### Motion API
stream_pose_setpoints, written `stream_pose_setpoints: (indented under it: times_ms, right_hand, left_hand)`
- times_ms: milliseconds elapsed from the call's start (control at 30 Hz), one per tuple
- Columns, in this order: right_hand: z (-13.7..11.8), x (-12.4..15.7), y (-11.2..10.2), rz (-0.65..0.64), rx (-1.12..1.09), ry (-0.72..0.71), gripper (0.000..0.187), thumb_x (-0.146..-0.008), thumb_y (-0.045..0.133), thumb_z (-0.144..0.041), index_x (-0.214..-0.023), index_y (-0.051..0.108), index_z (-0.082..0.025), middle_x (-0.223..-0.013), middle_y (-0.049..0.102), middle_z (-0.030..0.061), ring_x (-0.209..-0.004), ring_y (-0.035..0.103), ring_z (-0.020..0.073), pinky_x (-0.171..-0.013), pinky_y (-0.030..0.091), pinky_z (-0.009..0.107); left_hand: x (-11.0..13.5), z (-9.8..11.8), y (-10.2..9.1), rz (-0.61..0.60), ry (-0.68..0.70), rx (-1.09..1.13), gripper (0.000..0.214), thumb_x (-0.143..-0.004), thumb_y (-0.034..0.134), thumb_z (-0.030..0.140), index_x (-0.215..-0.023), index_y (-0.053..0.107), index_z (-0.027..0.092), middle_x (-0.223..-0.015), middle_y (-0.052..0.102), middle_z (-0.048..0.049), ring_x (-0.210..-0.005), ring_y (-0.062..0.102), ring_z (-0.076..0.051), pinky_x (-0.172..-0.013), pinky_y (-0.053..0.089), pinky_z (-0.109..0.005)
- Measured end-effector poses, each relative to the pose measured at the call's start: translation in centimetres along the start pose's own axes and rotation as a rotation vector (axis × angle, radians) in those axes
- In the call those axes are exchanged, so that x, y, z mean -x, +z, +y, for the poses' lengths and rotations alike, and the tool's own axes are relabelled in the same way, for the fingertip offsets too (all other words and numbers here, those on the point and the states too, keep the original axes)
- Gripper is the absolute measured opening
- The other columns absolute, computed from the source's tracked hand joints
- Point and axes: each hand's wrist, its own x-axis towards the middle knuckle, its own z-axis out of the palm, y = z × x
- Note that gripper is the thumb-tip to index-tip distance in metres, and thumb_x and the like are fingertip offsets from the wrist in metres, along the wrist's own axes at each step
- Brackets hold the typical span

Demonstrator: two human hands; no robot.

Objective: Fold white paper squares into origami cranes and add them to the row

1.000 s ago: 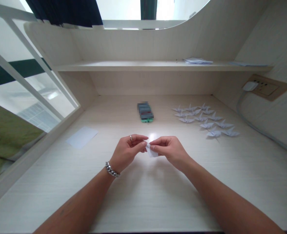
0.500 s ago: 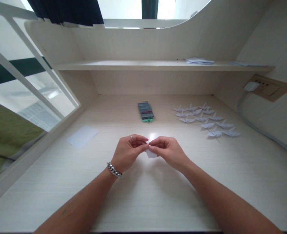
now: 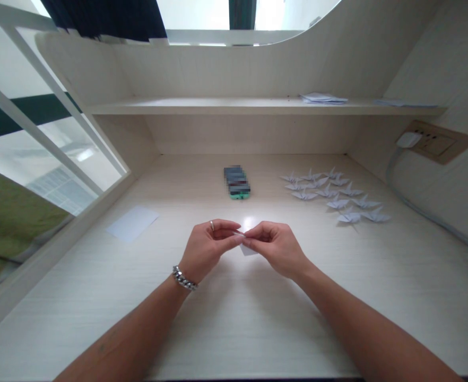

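A small folded piece of white paper [image 3: 247,249] is pinched between both hands just above the pale wooden desk [image 3: 234,318]. My left hand [image 3: 208,248], with a ring and a chain bracelet, grips its left side with closed fingers. My right hand [image 3: 276,246] pinches the right side, fingertips meeting the left hand's. Most of the paper is hidden behind the fingers. Several finished white paper cranes [image 3: 335,194] lie in rows at the right back of the desk.
A phone [image 3: 236,182] in a green case lies at the desk's back middle. A flat white sheet [image 3: 132,223] rests at the left. More paper [image 3: 323,98] sits on the shelf above. A plug and cable [image 3: 407,140] hang on the right wall. A railing borders the left.
The paper has been folded smaller between the fingertips and shows less below the hands. Both hands stay in the same spot.
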Motion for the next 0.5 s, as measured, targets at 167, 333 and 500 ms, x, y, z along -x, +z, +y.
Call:
stream_pose_setpoints:
  times_ms: [167,333,500]
  right_hand:
    - [-0.04,0.05,-0.08,-0.01,0.035,-0.006,0.008,-0.074,0.072,-0.023,-0.078,0.072,-0.016,-0.073,0.071,0.0036,-0.067,0.063,0.0151,-0.062,0.048,0.027]
    - [0.1,0.08,-0.25,-0.029,0.052,-0.013,0.007,-0.075,0.071,-0.023,-0.078,0.072,-0.017,-0.074,0.071,0.0038,-0.067,0.061,0.015,-0.061,0.047,0.028]
    - [0.17,-0.01,-0.24,-0.039,0.036,-0.005,0.007,-0.074,0.071,-0.022,-0.078,0.071,-0.016,-0.075,0.071,0.0043,-0.067,0.061,0.0154,-0.061,0.047,0.028]
  left_hand:
    - [-0.06,0.03,0.29,0.036,0.002,-0.006,0.025,-0.059,0.084,0.022,-0.08,0.072,0.013,-0.074,0.075,-0.0047,-0.069,0.07,-0.016,-0.067,0.058,-0.024]
    - [-0.01,-0.07,0.34,0.028,0.01,0.012,0.024,-0.059,0.084,0.02,-0.079,0.073,0.013,-0.072,0.075,-0.0045,-0.068,0.07,-0.016,-0.067,0.058,-0.024]
    - [-0.03,-0.15,0.35,0.022,0.004,0.035,0.023,-0.058,0.084,0.018,-0.077,0.073,0.013,-0.072,0.076,-0.0045,-0.068,0.07,-0.016,-0.066,0.057,-0.023]
